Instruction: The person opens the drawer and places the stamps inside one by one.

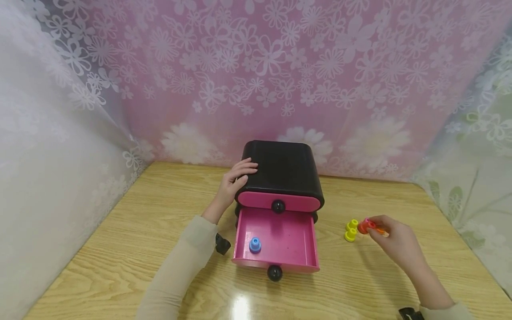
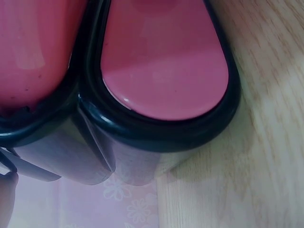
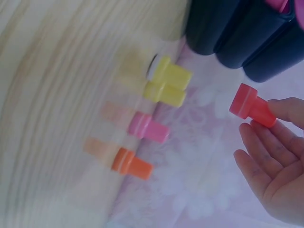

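Black, smooth plastic on the rounded drawer unit (image 1: 286, 166) in the head view, with the left hand (image 1: 237, 178) laid along its upper left edge, fingers extended, clasping nothing. Below, a glossy pink drawer (image 1: 292, 242) standing open, with a ball-shaped black knob (image 1: 274, 273) in front and a stepped blue piece (image 1: 255, 245) inside, towards the left. To the right, over the wood-grain table (image 1: 120, 231), the right hand (image 1: 394, 240) pinching a red piece (image 1: 365, 226) near two yellow pieces (image 1: 350, 234). Looks like the picking-up step; calls next for a firm pinch and a path clear of the neighbours. In the left wrist view, a closed pink front (image 2: 164, 61) with a curved end, set in a thick dark rim. In the right wrist view, the red piece tilted between thumb and fingers by its narrow stem, apparently off the table; well apart, a pink piece (image 3: 148, 127) and an orange piece (image 3: 132, 163), both upright, with flared bases.
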`<state>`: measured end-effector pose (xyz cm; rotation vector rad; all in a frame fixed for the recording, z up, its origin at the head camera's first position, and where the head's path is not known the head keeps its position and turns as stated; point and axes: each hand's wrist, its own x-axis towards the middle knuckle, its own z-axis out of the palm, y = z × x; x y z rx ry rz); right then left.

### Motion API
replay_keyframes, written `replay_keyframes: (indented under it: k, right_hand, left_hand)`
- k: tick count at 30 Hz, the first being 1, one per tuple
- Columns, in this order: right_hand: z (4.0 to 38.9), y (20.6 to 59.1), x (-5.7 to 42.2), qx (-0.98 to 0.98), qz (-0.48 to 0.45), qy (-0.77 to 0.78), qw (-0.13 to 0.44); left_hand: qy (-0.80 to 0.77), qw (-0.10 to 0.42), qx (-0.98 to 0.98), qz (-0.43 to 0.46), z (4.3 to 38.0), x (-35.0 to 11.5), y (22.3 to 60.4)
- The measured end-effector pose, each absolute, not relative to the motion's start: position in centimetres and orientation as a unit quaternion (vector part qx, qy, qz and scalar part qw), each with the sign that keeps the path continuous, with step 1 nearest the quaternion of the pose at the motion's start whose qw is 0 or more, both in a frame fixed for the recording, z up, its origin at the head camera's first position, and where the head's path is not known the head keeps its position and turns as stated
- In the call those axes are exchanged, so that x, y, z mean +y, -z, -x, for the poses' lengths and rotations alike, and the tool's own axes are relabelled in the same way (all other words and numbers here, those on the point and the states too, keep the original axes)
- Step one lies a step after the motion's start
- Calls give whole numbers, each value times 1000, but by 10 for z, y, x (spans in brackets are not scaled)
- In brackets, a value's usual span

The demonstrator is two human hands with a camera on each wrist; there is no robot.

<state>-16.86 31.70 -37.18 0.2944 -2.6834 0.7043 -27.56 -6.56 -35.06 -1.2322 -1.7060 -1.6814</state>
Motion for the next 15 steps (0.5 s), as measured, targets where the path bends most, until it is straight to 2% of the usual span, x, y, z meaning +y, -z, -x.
replay_keyframes:
  k: [15]
  right_hand:
    - [154,365,274,-903,-190,-252,290]
  left_hand:
    - [614,222,-610,449,275,-64,349]
